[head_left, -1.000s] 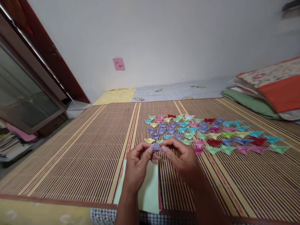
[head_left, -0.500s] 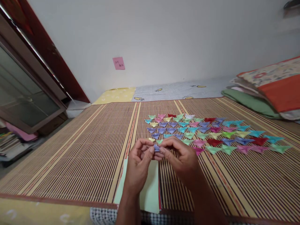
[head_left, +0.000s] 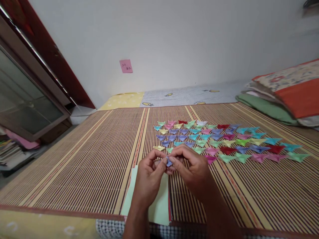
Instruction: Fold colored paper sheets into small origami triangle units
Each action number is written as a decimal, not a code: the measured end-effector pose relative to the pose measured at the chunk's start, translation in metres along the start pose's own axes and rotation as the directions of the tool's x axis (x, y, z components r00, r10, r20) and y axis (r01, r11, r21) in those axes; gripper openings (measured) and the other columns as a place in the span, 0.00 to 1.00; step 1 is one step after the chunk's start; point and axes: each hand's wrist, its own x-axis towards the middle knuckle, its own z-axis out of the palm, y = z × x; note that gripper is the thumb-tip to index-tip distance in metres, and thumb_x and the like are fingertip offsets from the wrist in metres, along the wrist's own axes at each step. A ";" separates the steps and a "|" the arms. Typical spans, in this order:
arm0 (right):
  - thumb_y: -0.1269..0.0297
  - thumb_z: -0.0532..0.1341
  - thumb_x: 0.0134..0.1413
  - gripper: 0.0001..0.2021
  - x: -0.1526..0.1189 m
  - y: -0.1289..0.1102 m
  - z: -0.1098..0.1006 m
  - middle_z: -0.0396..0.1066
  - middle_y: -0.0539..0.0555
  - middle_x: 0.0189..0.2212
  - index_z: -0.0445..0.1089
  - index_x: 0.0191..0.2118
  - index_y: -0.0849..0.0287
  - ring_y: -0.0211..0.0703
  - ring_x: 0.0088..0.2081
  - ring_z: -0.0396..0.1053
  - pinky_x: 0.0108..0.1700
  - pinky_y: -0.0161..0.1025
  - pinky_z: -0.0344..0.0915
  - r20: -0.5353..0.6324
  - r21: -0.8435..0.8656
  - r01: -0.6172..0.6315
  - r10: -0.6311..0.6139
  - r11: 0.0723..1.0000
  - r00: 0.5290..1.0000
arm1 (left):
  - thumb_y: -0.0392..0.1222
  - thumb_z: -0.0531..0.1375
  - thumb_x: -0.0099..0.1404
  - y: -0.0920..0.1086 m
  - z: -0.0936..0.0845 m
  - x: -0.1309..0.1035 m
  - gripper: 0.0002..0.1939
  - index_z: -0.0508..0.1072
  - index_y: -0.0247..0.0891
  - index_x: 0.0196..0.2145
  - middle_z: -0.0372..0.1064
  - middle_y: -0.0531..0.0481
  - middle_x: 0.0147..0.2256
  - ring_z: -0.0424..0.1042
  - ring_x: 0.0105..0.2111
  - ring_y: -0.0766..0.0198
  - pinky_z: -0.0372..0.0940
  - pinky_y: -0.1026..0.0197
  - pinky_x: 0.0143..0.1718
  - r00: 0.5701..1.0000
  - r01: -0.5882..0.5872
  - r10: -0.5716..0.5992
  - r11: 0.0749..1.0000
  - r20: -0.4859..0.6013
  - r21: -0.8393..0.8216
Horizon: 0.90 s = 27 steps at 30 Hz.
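A small piece of blue-purple folded paper [head_left: 169,161] is pinched between my two hands. My left hand [head_left: 152,176] grips its left side between thumb and forefinger, and my right hand [head_left: 191,169] grips its right side the same way. Below my hands lies a stack of pale green paper [head_left: 159,202], partly covered by my left wrist. Beyond and to the right, several rows of small folded paper boats [head_left: 200,143] in many colours lie on the striped mat [head_left: 99,159]. A yellow one [head_left: 159,148] sits just past my left fingertips.
Folded bedding, a green cloth [head_left: 266,108] and an orange patterned piece [head_left: 304,96], is piled at the far right. A pink note [head_left: 126,66] is stuck to the white wall. At the left stand a glass-panelled cabinet [head_left: 27,96] and a pile of books [head_left: 12,152].
The blue-purple paper has shifted slightly right and down and its visible shape looks narrower. My left hand has moved slightly right, showing more of the yellow boat.
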 end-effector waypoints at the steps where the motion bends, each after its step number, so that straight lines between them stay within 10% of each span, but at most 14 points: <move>1: 0.71 0.60 0.62 0.06 0.000 0.000 0.000 0.71 0.50 0.31 0.70 0.33 0.56 0.42 0.34 0.69 0.37 0.41 0.64 -0.003 -0.006 -0.002 0.002 1.000 1.000 | 0.43 0.66 0.66 0.000 0.001 0.000 0.08 0.73 0.37 0.34 0.77 0.51 0.30 0.78 0.28 0.64 0.74 0.64 0.30 1.000 -0.002 0.002 1.000 -0.002 0.001; 27: 0.70 0.57 0.61 0.06 -0.001 -0.002 0.008 0.67 0.49 0.28 0.64 0.32 0.55 0.39 0.28 0.66 0.31 0.38 0.64 -0.159 -0.056 -0.027 0.018 0.998 0.987 | 0.41 0.63 0.69 0.002 0.001 0.001 0.06 0.73 0.37 0.34 0.74 0.47 0.43 0.74 0.28 0.70 0.67 0.68 0.26 0.993 -0.092 0.094 0.995 -0.076 0.029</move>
